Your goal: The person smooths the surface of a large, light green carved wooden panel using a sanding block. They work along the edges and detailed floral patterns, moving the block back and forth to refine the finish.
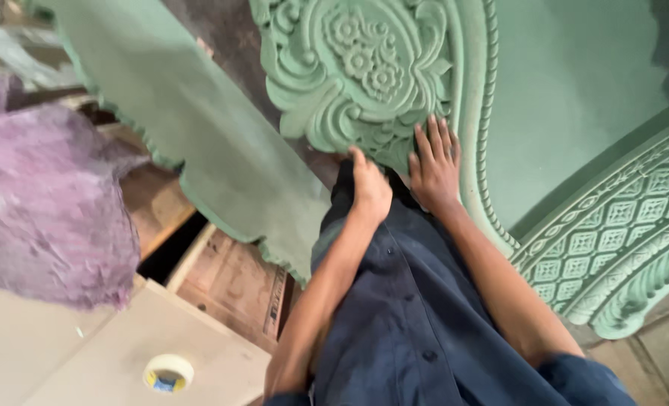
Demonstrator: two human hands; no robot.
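Right now my right hand (435,162) lies flat, fingers spread wide, on the lower rim of the green carved panel (364,68), which stands just ahead of me; my left hand (369,188) presses its edge beside it, though I cannot tell how far it is closed. Neither hand truly grips, so I judge the panel could slide or tip toward my dark shirt (417,316). Its raised flowers might chip against the scalloped green board (191,128) close on the left. Room is tight: a lattice-carved piece (620,233) crowds the right.
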